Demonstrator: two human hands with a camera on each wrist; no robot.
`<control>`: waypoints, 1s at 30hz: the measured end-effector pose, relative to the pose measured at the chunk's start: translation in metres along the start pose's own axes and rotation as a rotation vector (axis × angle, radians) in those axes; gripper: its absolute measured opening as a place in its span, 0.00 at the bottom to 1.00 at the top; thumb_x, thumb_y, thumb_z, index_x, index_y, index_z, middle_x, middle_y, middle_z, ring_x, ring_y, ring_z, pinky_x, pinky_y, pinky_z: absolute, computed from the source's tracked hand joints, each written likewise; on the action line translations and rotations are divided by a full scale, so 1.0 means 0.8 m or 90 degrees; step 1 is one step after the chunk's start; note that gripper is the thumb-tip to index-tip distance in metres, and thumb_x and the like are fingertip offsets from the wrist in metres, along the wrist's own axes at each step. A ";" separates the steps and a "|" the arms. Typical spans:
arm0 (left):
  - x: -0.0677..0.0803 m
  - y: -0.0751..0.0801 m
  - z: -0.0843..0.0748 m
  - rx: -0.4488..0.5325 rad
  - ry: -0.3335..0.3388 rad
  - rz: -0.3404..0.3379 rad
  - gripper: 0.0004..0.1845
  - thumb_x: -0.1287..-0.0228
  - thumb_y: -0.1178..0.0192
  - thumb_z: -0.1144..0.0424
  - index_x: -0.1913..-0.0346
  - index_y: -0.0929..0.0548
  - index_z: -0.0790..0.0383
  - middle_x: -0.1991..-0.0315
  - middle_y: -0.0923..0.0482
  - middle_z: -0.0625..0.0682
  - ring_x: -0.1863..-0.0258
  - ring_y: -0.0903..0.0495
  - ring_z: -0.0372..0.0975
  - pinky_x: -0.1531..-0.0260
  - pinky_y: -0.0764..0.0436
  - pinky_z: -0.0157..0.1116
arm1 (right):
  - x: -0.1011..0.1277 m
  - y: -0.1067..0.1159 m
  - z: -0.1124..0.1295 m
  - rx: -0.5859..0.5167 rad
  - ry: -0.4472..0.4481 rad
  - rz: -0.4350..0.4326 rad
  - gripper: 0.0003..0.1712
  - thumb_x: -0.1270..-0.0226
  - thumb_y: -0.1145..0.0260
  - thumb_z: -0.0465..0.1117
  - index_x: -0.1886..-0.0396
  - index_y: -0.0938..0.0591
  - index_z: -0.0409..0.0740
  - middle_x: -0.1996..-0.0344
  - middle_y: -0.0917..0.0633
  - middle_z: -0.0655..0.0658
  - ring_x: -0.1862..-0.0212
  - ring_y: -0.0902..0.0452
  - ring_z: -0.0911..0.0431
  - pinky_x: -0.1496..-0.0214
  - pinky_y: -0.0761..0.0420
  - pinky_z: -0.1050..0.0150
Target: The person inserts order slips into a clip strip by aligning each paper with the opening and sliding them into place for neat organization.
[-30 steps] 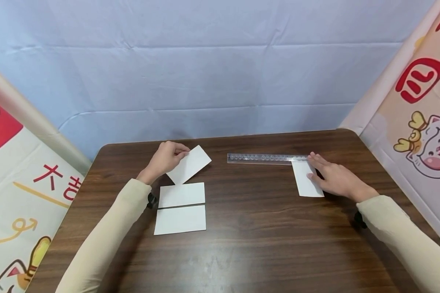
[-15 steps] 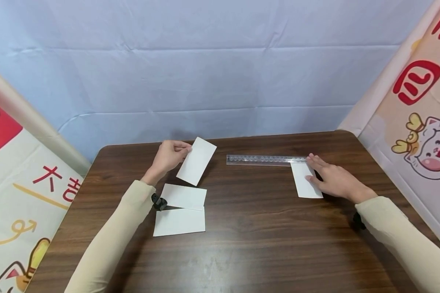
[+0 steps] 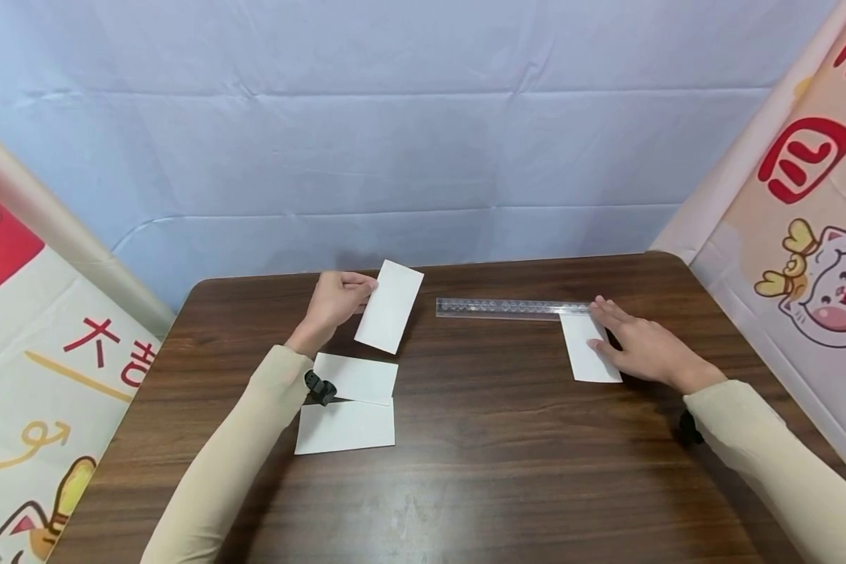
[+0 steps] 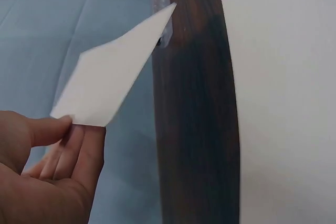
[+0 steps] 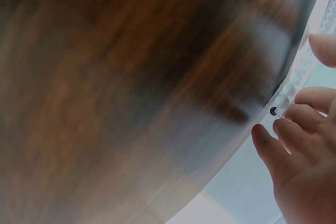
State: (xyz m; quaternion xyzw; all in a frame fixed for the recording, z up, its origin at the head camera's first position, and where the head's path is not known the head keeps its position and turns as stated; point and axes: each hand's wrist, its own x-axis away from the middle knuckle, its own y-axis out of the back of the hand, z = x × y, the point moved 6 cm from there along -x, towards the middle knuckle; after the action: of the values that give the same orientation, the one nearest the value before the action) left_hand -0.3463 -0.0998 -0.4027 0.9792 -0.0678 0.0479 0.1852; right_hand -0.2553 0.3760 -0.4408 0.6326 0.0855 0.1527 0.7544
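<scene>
My left hand (image 3: pixel 333 304) pinches a white paper card (image 3: pixel 389 307) by one edge, tilted above the far left part of the table. In the left wrist view, the thumb and fingers (image 4: pixel 88 156) hold the card (image 4: pixel 107 85) at its near edge. Flat on the table at right, my right hand (image 3: pixel 634 343) lies with fingers extended over the right end of a clear plastic ruler (image 3: pixel 497 308) and a second white card (image 3: pixel 588 354). The ruler runs along that card's top edge; the hand hides its right end.
Two more white cards, an upper one (image 3: pixel 358 379) and a lower one (image 3: pixel 345 431), lie slightly overlapping below the left hand, partly behind its wrist camera (image 3: pixel 320 388). The brown wooden table (image 3: pixel 479 470) ends at a pale blue cloth backdrop (image 3: pixel 423 157).
My left hand has moved right with its card, which has turned more upright and away from the two cards below. The upper of those has shifted askew onto the lower. The right hand stays put.
</scene>
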 end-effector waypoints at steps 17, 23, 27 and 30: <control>0.001 -0.027 0.028 0.097 0.107 0.035 0.17 0.20 0.44 0.65 0.37 0.16 0.71 0.31 0.21 0.65 0.33 0.18 0.54 0.34 0.15 0.48 | -0.003 -0.001 0.001 0.016 -0.001 -0.001 0.44 0.17 0.43 0.57 0.17 0.42 0.33 0.19 0.43 0.24 0.20 0.42 0.30 0.30 0.25 0.31; -0.002 -0.035 0.038 0.105 0.137 0.034 0.17 0.21 0.42 0.66 0.37 0.16 0.71 0.32 0.20 0.65 0.36 0.16 0.53 0.37 0.13 0.44 | -0.004 -0.001 0.001 0.017 -0.003 0.005 0.44 0.17 0.43 0.57 0.17 0.43 0.32 0.18 0.44 0.25 0.20 0.42 0.30 0.30 0.24 0.32; -0.003 -0.039 0.043 0.115 0.147 0.035 0.17 0.22 0.42 0.67 0.37 0.16 0.71 0.33 0.19 0.65 0.39 0.14 0.50 0.40 0.12 0.42 | -0.004 -0.001 0.001 0.022 -0.003 0.005 0.44 0.17 0.43 0.57 0.17 0.42 0.32 0.19 0.44 0.24 0.20 0.42 0.30 0.30 0.25 0.31; -0.001 -0.042 0.046 0.123 0.152 0.039 0.17 0.22 0.42 0.68 0.38 0.16 0.71 0.34 0.19 0.64 0.43 0.12 0.47 0.41 0.11 0.40 | -0.004 -0.001 0.002 0.023 -0.005 0.001 0.44 0.17 0.42 0.57 0.17 0.42 0.32 0.19 0.43 0.24 0.20 0.42 0.30 0.30 0.25 0.31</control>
State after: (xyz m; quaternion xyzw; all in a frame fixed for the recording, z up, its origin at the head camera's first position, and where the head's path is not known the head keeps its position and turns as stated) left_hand -0.3396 -0.0821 -0.4489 0.9772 -0.0705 0.1762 0.0954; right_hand -0.2575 0.3736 -0.4416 0.6468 0.0851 0.1493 0.7431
